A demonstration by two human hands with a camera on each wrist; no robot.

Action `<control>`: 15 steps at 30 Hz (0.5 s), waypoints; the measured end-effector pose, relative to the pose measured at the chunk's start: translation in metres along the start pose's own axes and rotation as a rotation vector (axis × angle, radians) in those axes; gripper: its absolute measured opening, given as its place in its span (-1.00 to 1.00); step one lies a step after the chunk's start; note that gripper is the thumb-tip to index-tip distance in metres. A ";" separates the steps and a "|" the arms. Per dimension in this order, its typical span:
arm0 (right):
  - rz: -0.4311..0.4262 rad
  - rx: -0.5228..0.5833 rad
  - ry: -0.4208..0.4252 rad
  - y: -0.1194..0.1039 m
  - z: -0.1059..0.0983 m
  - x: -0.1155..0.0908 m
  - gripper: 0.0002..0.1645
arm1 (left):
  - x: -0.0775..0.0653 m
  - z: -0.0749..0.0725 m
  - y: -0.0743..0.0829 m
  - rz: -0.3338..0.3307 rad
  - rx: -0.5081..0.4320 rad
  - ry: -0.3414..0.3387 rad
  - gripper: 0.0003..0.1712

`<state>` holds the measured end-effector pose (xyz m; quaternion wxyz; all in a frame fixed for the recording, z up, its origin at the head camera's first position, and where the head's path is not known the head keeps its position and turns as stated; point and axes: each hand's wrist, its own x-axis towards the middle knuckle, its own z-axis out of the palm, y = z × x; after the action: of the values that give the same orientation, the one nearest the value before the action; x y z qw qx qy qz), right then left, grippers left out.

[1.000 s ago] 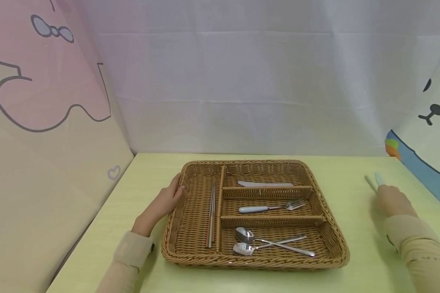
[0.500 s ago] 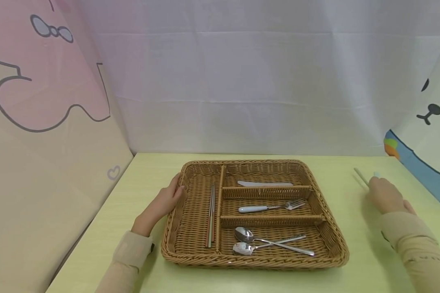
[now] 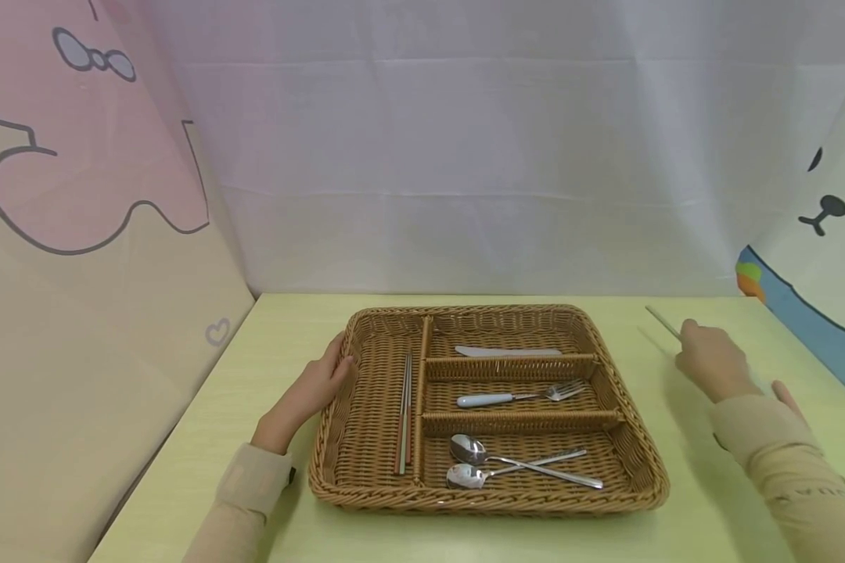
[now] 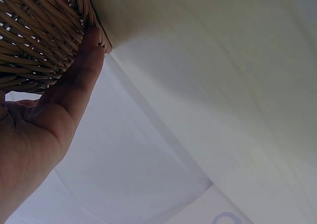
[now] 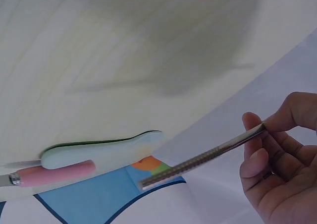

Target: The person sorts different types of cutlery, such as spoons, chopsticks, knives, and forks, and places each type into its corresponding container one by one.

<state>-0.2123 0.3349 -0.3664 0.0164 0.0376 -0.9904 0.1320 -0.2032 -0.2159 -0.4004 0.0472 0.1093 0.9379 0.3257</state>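
Note:
My left hand [image 3: 319, 385] holds the left rim of a brown wicker cutlery tray [image 3: 493, 502], thumb over the edge. In the left wrist view, its fingers lie along the tray's outer wall. Right of the tray, my right hand [image 3: 714, 363] is raised above the table. It pinches one end of a slim metal utensil [image 5: 193, 167] with a ridged handle; its kind cannot be told. Inside the tray are chopsticks [image 3: 404, 414] on the left, a table knife [image 3: 507, 352] at the back, a fork [image 3: 489, 400] in the middle and two crossed spoons [image 3: 468, 450] in front.
A mint-handled utensil [image 5: 99, 152] and a pink-handled utensil [image 5: 59, 173] lie side by side on the pale yellow table [image 3: 282, 320]. My right arm mostly hides them in the head view. Cloth walls [image 3: 465, 172] close off the back and both sides.
My right hand has moved left, toward the tray, lifting the metal utensil off the table. My left hand and the tray have stayed in place.

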 end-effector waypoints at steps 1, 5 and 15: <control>0.000 -0.004 -0.001 -0.004 -0.001 0.001 -0.92 | 0.000 0.000 0.000 -0.001 0.003 0.000 -0.33; -0.008 -0.015 -0.006 -0.018 -0.003 0.003 -0.93 | 0.000 0.000 0.000 -0.017 0.005 -0.005 -0.32; -0.082 -0.079 0.068 -0.054 -0.006 0.006 -0.89 | -0.001 0.000 0.002 -0.027 -0.006 -0.011 -0.32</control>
<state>-0.2140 0.2838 -0.3461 0.0569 0.0732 -0.9913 0.0932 -0.2024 -0.2151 -0.3991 0.0570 0.0981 0.9381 0.3272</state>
